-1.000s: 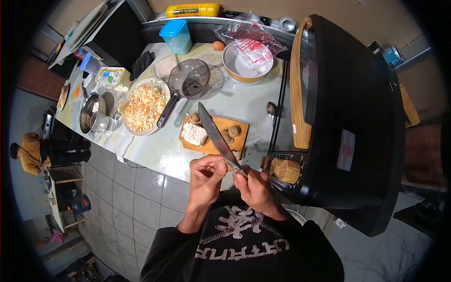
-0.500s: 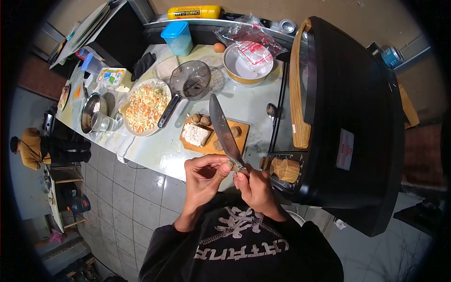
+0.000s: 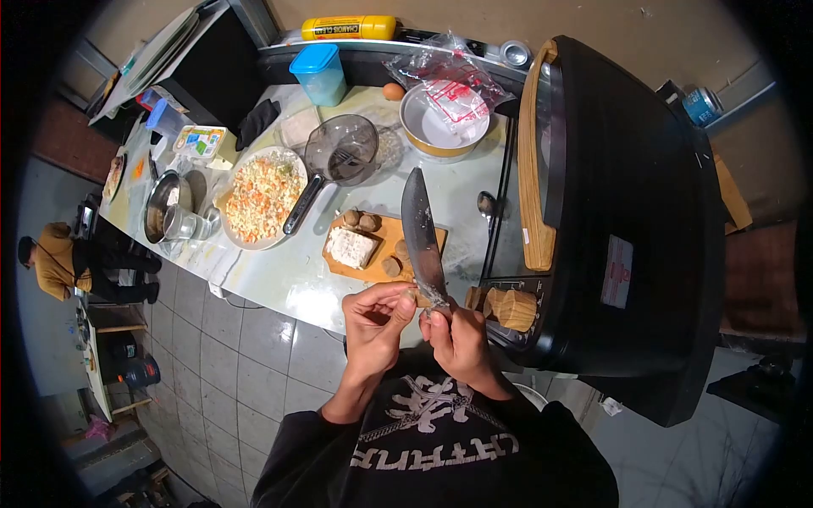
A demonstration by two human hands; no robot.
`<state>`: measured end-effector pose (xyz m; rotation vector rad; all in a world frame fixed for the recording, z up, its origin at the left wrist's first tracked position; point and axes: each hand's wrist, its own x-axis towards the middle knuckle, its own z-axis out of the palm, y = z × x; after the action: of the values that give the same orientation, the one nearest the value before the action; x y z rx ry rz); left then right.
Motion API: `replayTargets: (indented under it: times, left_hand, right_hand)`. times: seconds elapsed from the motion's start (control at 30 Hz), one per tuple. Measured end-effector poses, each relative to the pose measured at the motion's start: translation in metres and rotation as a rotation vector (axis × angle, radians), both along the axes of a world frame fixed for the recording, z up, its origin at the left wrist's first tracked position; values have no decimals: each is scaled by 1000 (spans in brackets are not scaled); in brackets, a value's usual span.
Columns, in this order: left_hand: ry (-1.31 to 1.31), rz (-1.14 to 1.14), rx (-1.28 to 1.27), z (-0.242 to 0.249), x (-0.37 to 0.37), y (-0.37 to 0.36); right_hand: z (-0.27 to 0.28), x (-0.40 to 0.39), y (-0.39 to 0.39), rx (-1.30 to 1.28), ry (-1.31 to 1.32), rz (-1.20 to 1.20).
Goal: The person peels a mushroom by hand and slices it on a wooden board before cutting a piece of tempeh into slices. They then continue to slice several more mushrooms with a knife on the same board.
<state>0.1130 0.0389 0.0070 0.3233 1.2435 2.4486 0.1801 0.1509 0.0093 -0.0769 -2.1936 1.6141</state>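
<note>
A broad-bladed knife [image 3: 420,233] points away from me, its blade smeared with whitish bits. My right hand [image 3: 461,343] is closed around it at the handle end. Close to the base of the blade, my left hand [image 3: 378,326] pinches a small brownish piece [image 3: 412,294], mostly covered by the fingers. Beyond both hands lies a wooden cutting board [image 3: 345,269]. On it sit a crumbly white block [image 3: 351,248], several brown, mushroom-like lumps [image 3: 368,222] and a brown piece [image 3: 391,267] near the blade.
Left of the board stands a plate of chopped white and orange food [image 3: 262,199], beside a dark-handled strainer [image 3: 340,148]. A white bowl [image 3: 445,127] with a plastic bag stands behind. The black oven [image 3: 652,212] bounds the right. A person [image 3: 63,262] stands far left.
The knife blade has swung to the right and become more upright. My left hand has shifted slightly right, and more of the brown pieces on the board shows.
</note>
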Motion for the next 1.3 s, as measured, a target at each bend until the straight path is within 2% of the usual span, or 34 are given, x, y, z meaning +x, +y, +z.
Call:
replayTargets:
  times: [0.17,0.4,0.67,0.8,0.87,0.93,1.0,1.07,1.13,1.3]
  left_hand:
    - [115,34,-190,16,-4,-6]
    - [149,-10,-215,28,-12,-8]
    - [299,-60,-363,33,-26,-14]
    - [256,-91,-253,22,-24,-13]
    - [56,-116,-50,20,-21,-4]
    - [76,-134,-30,-3,-17,-8]
    - [-85,-153,143,-12,-11,-6]
    - [-77,-108,126,-10,-8,-4]
    - [16,4,-27,0,-8,-2]
    - [132,33,-162,18,-13,-7]
  right_hand:
    - [-3,0,0,78,29,-2]
    - [-4,1,5,162,35,28]
    - [10,-4,4,153,-44,33]
    - [3,-6,4,132,23,39]
    - [6,-6,3,-62,-45,77]
    - [3,-7,2,-53,-27,77]
    - [3,-7,1,-44,-11,74]
    - [8,-7,0,-48,-52,58]
    - [5,-7,-1,-39,-49,59]
    - [6,-4,0,-39,-46,77]
